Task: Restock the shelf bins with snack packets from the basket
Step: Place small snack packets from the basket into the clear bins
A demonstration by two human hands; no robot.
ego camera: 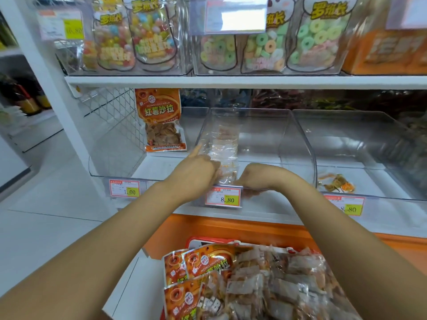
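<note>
Packets (265,287) heaped in the basket (201,240) fill the bottom centre, while mid-frame the left hand (196,168) pinches a clear snack packet (225,146) inside the middle bin (288,135); the right hand (253,179) fingers curl at its lip, grasp untellable, so the slippery film may slump out.

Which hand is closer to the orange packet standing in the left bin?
Left. The left hand is just right of and below the orange packet, its index finger pointing towards it. The right hand is farther right, at the middle bin's front rim.
</note>
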